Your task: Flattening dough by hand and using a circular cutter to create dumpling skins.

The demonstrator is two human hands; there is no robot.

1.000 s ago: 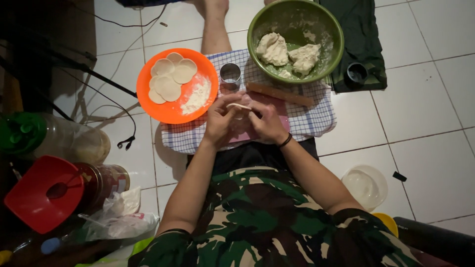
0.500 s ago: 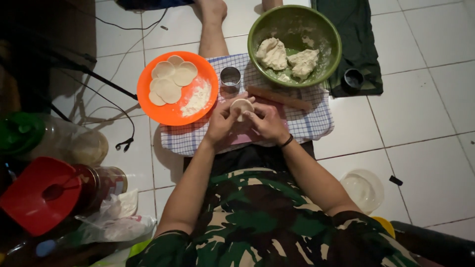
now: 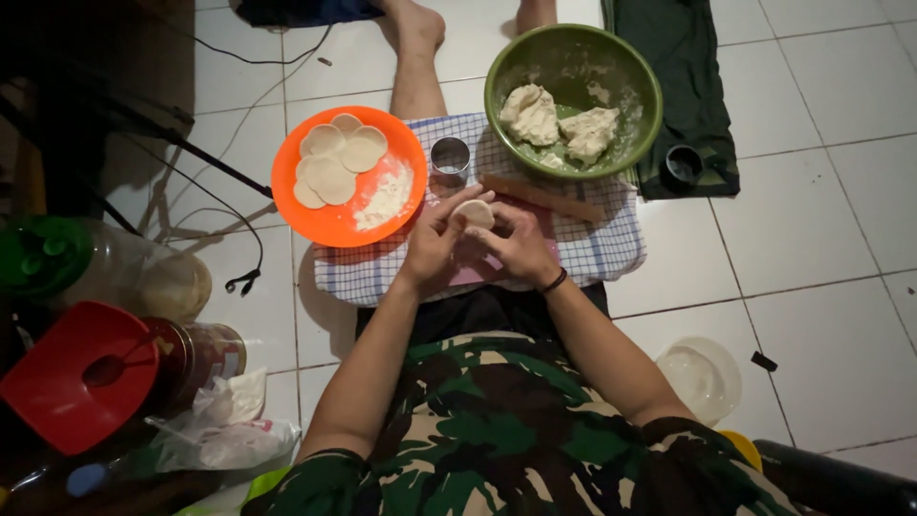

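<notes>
- The left hand (image 3: 435, 244) and right hand (image 3: 521, 247) meet over the near middle of a checked cloth (image 3: 592, 250) spread on the floor – both hold one small round of dough (image 3: 474, 213) between them.
- The fingers of both hands are curled in and pinching the dough round at its edges; it sits at the fingertips, on their far side, above a pink board (image 3: 475, 272).
- The round has no clear long axis. Both hands touch it, neither nearer than the other.
- At the cloth's far left corner an orange plate (image 3: 330, 225) carries flat rounds and a heap of flour; a metal ring cutter (image 3: 450, 158) stands just beyond the hands, a wooden rolling pin (image 3: 544, 197) lies to their right, and a green bowl (image 3: 497, 105) of dough sits at the far right corner.
- The underside of the round and most of the board are hidden by the hands – whether the dough is folded or filled I cannot tell.
</notes>
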